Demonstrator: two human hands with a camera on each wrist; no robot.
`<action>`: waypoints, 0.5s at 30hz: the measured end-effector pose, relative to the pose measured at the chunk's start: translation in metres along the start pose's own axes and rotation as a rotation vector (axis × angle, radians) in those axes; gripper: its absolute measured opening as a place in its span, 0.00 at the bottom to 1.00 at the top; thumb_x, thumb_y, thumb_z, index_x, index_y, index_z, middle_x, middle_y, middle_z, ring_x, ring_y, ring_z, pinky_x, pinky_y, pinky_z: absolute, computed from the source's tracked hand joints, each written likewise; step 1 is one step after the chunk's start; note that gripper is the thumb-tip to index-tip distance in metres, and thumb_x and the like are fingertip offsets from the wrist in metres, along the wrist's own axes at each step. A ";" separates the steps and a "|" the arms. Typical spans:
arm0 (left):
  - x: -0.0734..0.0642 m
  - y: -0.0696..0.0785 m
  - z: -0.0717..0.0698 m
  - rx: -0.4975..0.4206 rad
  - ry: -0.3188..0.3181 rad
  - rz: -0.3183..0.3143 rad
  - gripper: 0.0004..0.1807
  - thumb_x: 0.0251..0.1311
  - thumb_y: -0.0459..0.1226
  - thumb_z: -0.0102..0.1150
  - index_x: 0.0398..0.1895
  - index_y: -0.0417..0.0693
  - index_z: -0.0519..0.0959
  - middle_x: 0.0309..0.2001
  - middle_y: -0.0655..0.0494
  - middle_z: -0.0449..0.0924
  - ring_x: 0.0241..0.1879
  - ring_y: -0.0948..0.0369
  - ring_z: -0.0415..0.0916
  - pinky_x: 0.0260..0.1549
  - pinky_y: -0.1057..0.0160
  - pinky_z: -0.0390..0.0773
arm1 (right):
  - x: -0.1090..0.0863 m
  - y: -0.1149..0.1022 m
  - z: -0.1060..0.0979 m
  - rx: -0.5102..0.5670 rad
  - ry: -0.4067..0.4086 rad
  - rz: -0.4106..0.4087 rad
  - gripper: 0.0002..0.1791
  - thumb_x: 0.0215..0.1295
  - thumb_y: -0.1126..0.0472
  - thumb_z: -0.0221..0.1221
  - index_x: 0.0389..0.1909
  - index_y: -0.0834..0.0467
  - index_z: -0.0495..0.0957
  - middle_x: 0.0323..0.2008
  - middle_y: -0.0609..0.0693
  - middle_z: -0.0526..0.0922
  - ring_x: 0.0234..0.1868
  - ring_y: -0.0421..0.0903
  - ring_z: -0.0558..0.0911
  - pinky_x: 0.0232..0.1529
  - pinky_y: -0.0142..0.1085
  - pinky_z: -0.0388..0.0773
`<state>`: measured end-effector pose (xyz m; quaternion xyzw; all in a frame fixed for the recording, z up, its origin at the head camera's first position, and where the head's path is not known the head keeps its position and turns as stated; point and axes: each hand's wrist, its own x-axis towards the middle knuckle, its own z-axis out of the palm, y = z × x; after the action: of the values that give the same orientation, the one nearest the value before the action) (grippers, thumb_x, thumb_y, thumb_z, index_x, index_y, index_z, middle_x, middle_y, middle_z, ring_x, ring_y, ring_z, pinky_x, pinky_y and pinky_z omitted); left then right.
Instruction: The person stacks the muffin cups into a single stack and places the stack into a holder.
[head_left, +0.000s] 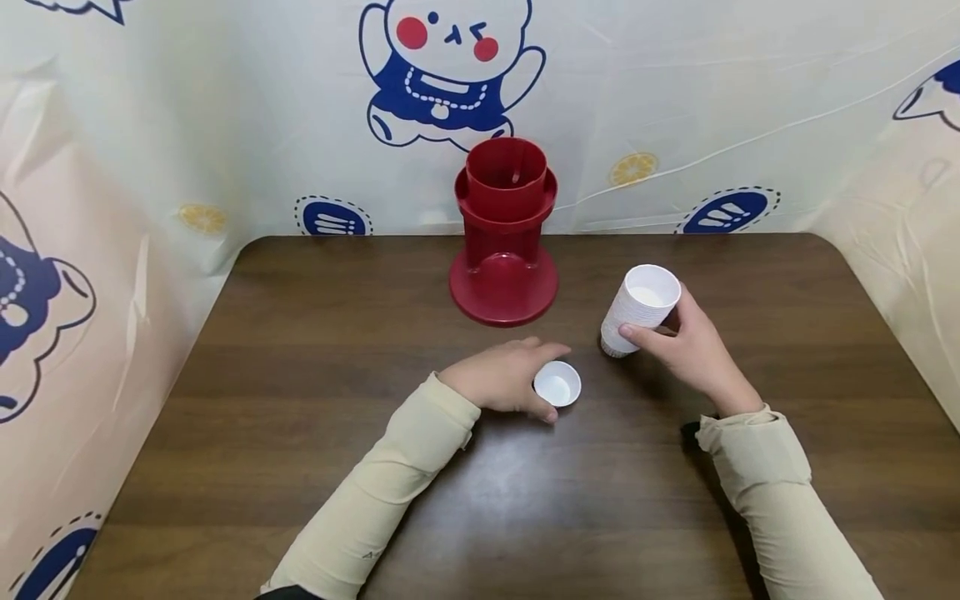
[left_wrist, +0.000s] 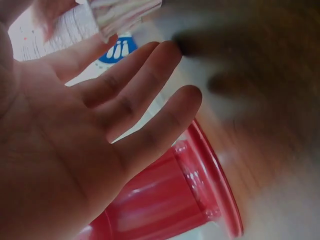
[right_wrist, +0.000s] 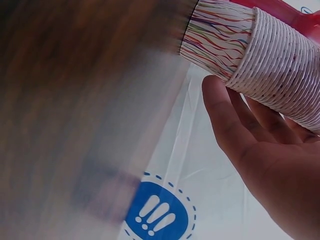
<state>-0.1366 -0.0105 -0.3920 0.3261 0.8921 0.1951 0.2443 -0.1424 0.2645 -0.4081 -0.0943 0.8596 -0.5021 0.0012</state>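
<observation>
My left hand (head_left: pixel 506 377) reaches around a single white paper cup (head_left: pixel 557 384), its thumb and index finger spread on either side of the cup's rim. In the left wrist view the other fingers (left_wrist: pixel 145 115) look straight and spread apart, and this cup does not show there. My right hand (head_left: pixel 693 346) holds a stack of nested white paper cups (head_left: pixel 637 308), mouth up and tilted, with the thumb across the near side. Colourful wavy stripes cover the lowest cup (right_wrist: pixel 217 40) of the stack in the right wrist view.
A red plastic stand (head_left: pixel 504 287) with a round base and a cylindrical top stands at the table's back edge, beyond both hands. The brown wooden table (head_left: pixel 315 400) meets a printed white curtain (head_left: pixel 262 108) behind and at the sides.
</observation>
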 end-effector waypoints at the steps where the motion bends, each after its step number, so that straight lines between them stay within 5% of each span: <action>1: 0.000 0.001 0.001 0.014 0.009 0.005 0.48 0.53 0.50 0.76 0.76 0.54 0.64 0.63 0.53 0.71 0.59 0.57 0.71 0.57 0.60 0.72 | 0.000 0.001 0.000 0.002 0.001 -0.004 0.40 0.63 0.58 0.70 0.71 0.61 0.60 0.57 0.58 0.75 0.56 0.55 0.77 0.53 0.27 0.72; 6: 0.002 0.003 0.005 0.030 0.038 0.028 0.42 0.53 0.46 0.77 0.72 0.55 0.68 0.59 0.52 0.74 0.56 0.56 0.72 0.53 0.59 0.73 | -0.001 0.002 -0.001 -0.003 -0.002 -0.010 0.41 0.62 0.59 0.71 0.71 0.61 0.60 0.57 0.58 0.75 0.57 0.55 0.77 0.54 0.28 0.72; 15: 0.003 -0.012 -0.004 -0.076 0.104 0.034 0.32 0.56 0.41 0.74 0.64 0.52 0.72 0.53 0.55 0.76 0.50 0.60 0.74 0.50 0.61 0.74 | 0.001 0.002 -0.002 -0.024 -0.022 0.031 0.43 0.60 0.61 0.72 0.71 0.63 0.59 0.59 0.63 0.74 0.59 0.61 0.76 0.61 0.57 0.70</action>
<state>-0.1469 -0.0175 -0.3960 0.3211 0.8900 0.2496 0.2063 -0.1443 0.2673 -0.4086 -0.0867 0.8669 -0.4905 0.0174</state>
